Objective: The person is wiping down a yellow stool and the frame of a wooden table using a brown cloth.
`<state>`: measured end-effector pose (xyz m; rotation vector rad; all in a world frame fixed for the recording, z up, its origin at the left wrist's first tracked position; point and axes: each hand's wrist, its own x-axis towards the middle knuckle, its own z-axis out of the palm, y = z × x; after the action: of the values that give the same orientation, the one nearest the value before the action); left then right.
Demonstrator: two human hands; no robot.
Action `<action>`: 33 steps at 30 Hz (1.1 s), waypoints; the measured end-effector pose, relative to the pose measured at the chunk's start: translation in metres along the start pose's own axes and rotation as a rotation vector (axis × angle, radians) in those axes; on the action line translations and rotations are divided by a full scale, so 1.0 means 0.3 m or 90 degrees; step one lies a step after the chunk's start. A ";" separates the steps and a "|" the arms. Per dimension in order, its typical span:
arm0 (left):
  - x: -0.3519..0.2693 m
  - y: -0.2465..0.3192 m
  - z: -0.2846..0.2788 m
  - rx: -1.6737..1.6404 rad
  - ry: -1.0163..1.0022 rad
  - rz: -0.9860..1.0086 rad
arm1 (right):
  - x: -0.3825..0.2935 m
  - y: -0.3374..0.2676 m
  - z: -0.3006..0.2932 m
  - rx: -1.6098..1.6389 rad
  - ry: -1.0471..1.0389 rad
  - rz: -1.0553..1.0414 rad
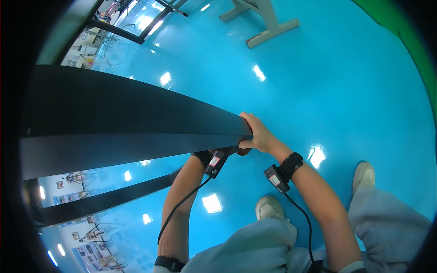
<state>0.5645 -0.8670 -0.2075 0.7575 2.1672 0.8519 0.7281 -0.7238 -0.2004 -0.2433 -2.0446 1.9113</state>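
A long dark rectangular beam or post [136,112] runs from the left rim to the middle of the view. My right hand [256,134] grips its near end, with fingers over the far edge and the thumb on the lower edge. Most of my left hand [218,152] is hidden beneath the beam's end; only the wrist area and a little of the hand show, so its grip cannot be made out. A brown rounded thing, perhaps fingertips, shows just below my right thumb. Each wrist wears a black strap with a small cabled device.
Glossy blue floor [307,85] lies around my shoes. A pale metal stand's feet [273,32] rest at the top. A thinner dark bar [109,194] runs below the beam. A dark-framed glass panel [136,20] is at upper left, a green floor area [403,27] at upper right.
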 end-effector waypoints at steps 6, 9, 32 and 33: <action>0.009 -0.021 -0.008 0.014 -0.009 0.027 | -0.008 0.023 0.000 0.007 0.012 0.015; -0.016 -0.023 -0.026 0.027 -0.045 0.013 | -0.012 0.016 0.004 -0.006 0.006 0.020; -0.366 -0.326 -0.417 0.475 -0.132 -0.371 | -0.010 0.008 0.010 0.025 -0.020 0.050; -0.372 -0.321 -0.408 0.388 -0.084 -0.392 | -0.013 0.003 0.006 0.027 -0.025 0.049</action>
<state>0.5138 -1.0477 -0.1692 0.3492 2.3453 -0.1773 0.7310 -0.7267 -0.2019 -0.2791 -2.0450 2.0185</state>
